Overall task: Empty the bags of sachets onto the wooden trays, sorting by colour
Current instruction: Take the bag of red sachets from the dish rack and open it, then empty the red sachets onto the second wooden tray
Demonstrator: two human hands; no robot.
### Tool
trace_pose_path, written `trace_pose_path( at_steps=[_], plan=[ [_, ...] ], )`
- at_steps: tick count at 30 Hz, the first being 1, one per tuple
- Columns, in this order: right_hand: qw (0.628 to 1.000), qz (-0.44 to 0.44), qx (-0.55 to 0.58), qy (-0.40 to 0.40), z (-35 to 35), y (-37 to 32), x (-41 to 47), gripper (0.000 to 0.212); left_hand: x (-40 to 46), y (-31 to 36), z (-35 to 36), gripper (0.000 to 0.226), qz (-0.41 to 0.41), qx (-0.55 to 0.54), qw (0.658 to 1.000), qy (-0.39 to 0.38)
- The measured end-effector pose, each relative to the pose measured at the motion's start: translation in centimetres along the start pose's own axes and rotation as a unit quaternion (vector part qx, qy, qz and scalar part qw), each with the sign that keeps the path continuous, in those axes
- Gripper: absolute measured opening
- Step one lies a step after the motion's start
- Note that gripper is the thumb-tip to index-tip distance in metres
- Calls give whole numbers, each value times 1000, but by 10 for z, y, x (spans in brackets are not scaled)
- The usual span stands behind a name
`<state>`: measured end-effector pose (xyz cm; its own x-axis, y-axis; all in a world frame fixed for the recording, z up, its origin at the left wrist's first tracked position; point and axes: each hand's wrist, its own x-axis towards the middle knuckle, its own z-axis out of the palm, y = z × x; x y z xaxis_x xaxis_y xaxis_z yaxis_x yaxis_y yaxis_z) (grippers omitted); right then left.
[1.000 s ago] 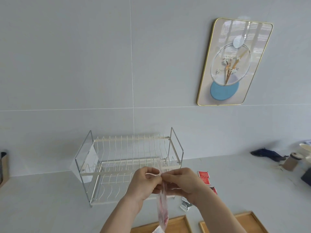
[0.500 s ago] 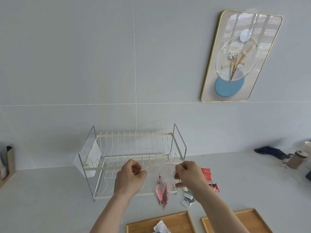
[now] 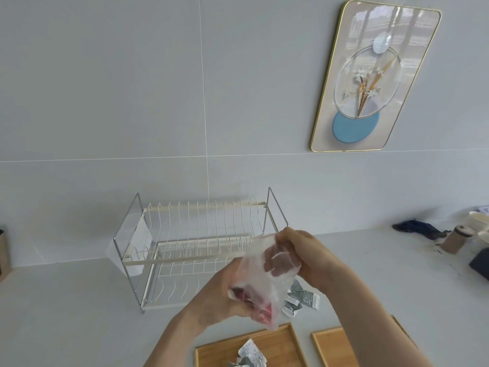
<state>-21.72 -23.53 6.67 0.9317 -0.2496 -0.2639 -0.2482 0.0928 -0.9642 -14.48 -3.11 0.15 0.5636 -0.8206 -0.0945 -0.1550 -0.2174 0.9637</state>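
Both my hands hold a clear plastic bag with red sachets inside, above the counter. My left hand grips the bag's lower end, where the red sachets bunch. My right hand pinches the bag's upper, open end. Below, the left wooden tray carries a few grey sachets. The right wooden tray shows bare wood, partly behind my right forearm. A small pile of grey sachets lies on the counter behind the bag.
A white wire dish rack stands on the grey counter against the tiled wall. At the far right are a dark cloth, a beige cup and a dark object. A framed picture hangs on the wall.
The bag hung straight down from both hands pinching its mouth. Now my left hand has dropped to grip its bottom and the bag lies slanted, with my right hand at the mouth.
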Motion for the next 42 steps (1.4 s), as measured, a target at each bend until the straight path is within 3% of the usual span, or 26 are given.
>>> trace_pose_path(
  at_steps=[2, 5, 8, 12, 15, 17, 20, 23, 28, 31, 35, 38, 42],
  plan=[
    [999, -14, 34, -6, -5, -2, 2, 36, 4, 5, 8, 61, 22, -26, 999, -29],
    [996, -42, 73, 11, -17, 1, 4, 27, 14, 7, 20, 39, 12, -50, 999, 17],
    [987, -54, 136, 69, -35, 10, 5, 38, 23, 3, 30, 24, 13, -80, 995, 57],
    [983, -28, 129, 125, -65, 50, -4, 64, 38, 9, 49, 25, 10, -172, 979, 112],
    [983, 7, 157, 89, -79, 91, -15, 78, 57, 17, 71, 38, -4, -249, 954, 168],
    [983, 15, 176, 48, -86, 109, -24, 78, 70, 23, 87, 45, -12, -275, 941, 194],
    [982, -6, 186, 4, -95, 120, -30, 75, 89, 27, 118, 37, -20, -285, 931, 229],
    [979, -23, 195, 56, -111, 123, -30, 58, 104, 29, 149, 28, -24, -296, 922, 247],
    [967, -5, 238, 86, -165, 132, -29, 40, 124, 31, 193, 32, -57, -247, 932, 259],
    [961, 11, 264, 82, -207, 140, -32, 36, 134, 29, 207, 49, -78, -240, 930, 269],
    [962, 40, 245, 113, -264, 150, -38, 35, 149, 26, 217, 63, -75, -202, 916, 338],
    [972, 59, 196, 119, -301, 158, -40, 27, 164, 22, 225, 69, -53, -100, 925, 364],
    [985, 64, 118, 104, -336, 161, -39, 24, 188, 24, 242, 68, -24, 62, 953, 294]
  ],
)
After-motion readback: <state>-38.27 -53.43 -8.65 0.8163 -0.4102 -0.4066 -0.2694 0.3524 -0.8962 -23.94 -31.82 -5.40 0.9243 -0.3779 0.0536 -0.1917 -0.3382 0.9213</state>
